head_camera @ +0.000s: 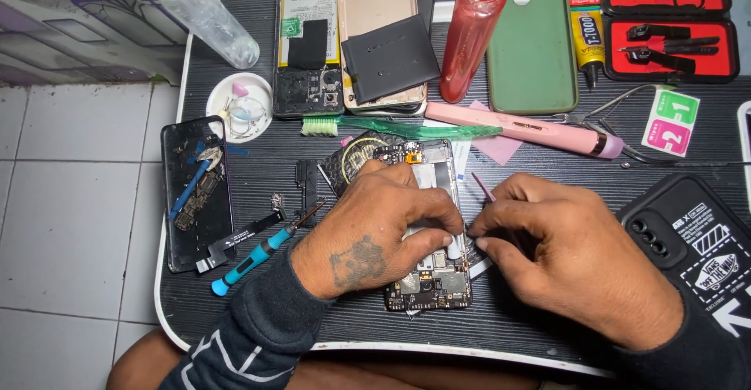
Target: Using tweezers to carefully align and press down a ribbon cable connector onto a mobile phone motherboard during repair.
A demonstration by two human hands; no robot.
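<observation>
Opened phone chassis (429, 280) lies at desk centre, circuit boards exposed, mostly under both hands. Left hand (374, 230) presses down on it, fingers (438, 216) curled onto the frame. Right hand (559, 253) at 3 o'clock, fingers pinched on a thin maroon tool (483, 187) at the chassis edge. Blue screwdriver (258, 255) at 9 o'clock. Pink pen-shaped tool (524, 129) at 1 o'clock. Red bottle (472, 34) at 12. Striped desk (258, 319) beneath.
</observation>
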